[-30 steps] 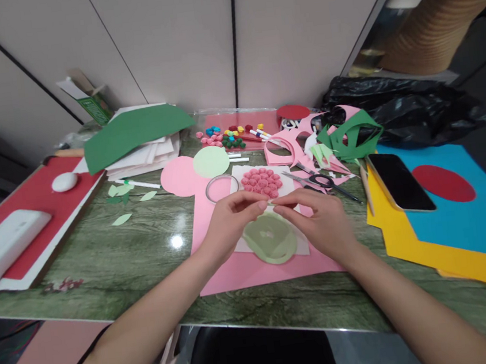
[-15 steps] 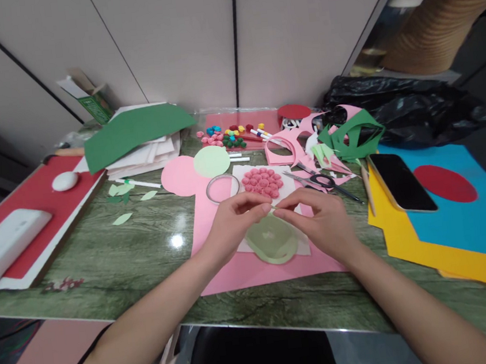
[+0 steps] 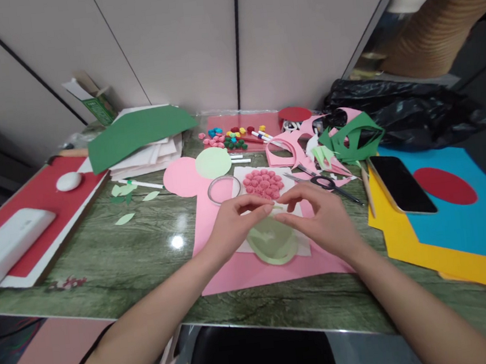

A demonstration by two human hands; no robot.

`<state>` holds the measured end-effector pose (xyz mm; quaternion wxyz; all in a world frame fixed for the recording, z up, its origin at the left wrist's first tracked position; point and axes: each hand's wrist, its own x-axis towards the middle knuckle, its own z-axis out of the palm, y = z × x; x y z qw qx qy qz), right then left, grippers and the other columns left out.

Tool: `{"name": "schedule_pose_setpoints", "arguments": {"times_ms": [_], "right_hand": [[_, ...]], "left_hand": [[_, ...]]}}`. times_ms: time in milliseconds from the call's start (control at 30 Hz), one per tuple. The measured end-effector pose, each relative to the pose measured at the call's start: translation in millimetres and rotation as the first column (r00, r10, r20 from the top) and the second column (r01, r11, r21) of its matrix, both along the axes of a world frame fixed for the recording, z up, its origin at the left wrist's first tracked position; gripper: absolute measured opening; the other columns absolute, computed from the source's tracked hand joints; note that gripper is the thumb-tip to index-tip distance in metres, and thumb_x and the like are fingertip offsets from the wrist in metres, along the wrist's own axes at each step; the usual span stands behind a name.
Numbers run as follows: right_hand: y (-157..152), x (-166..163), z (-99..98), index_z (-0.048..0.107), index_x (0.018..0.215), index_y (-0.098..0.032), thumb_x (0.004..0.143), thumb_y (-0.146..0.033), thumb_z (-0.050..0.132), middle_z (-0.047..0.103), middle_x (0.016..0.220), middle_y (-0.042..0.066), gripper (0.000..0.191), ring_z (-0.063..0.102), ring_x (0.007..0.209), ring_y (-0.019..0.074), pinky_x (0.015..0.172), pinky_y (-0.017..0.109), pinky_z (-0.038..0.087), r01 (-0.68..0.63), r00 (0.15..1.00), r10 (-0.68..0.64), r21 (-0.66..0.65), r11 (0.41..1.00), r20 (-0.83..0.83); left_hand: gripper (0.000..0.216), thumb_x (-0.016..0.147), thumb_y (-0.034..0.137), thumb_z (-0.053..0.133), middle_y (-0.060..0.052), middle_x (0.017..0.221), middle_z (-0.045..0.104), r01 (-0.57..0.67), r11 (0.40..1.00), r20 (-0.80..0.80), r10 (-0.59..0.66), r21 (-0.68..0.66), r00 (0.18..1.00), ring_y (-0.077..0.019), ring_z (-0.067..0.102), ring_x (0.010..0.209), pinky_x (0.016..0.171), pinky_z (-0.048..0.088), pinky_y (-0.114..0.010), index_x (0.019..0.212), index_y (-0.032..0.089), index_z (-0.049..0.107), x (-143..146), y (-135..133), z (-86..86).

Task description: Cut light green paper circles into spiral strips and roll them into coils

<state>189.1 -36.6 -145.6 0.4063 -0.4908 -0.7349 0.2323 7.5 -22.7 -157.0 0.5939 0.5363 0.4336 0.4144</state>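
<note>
My left hand (image 3: 241, 223) pinches a small, thin pale green strip (image 3: 277, 206) between thumb and forefinger. My right hand (image 3: 322, 217) is beside it, thumb and forefinger parted around the strip's other end; whether a fingertip touches it I cannot tell. Below both hands lies a round pale green piece (image 3: 275, 254) with a raised-looking rim, partly hidden by the fingers. It rests on a white sheet (image 3: 302, 242) over pink paper (image 3: 231, 276). Just beyond the fingertips, a cluster of small pink rosettes (image 3: 263, 183) sits on the white sheet.
A clear ring (image 3: 223, 190) and scissors (image 3: 325, 182) flank the rosettes. Cut pink and green scraps (image 3: 351, 137) lie at the back right. A phone (image 3: 402, 184) rests on coloured paper at right; pale leaf cutouts (image 3: 125, 218) lie at left.
My right thumb has dropped away from the forefinger, widening the gap between them. My left hand stays pinched in nearly the same spot. The camera view has shifted slightly.
</note>
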Motion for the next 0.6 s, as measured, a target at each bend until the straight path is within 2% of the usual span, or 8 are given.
{"name": "schedule_pose_setpoints", "arguments": {"times_ms": [167,600], "right_hand": [[-1.7,-0.3,0.9,0.073,0.085,-0.02,0.078,-0.015,0.07,0.068,0.08,0.003,0.009,0.062,0.075,0.0175,0.071,0.033,0.048,-0.011,0.999,0.014,0.061,0.998,-0.04],[-0.7,-0.3,-3.0,0.073,0.089,-0.021,0.082,-0.011,0.063,0.07,0.081,0.003,0.016,0.064,0.074,0.0165,0.068,0.031,0.05,-0.005,1.0,0.004,0.123,0.992,0.007]], "left_hand": [[0.012,0.073,0.029,0.073,-0.003,0.085,0.073,-0.016,1.0,0.013,0.016,-0.004,1.0,-0.0149,0.064,0.079,0.076,0.048,-0.029,0.079,0.019,0.073,-0.4,-0.4,0.7],[0.01,0.073,0.029,0.073,-0.002,0.085,0.073,-0.025,1.0,0.037,0.024,0.009,0.999,-0.0127,0.063,0.077,0.075,0.048,-0.027,0.078,0.021,0.073,-0.4,-1.2,0.1]]}}
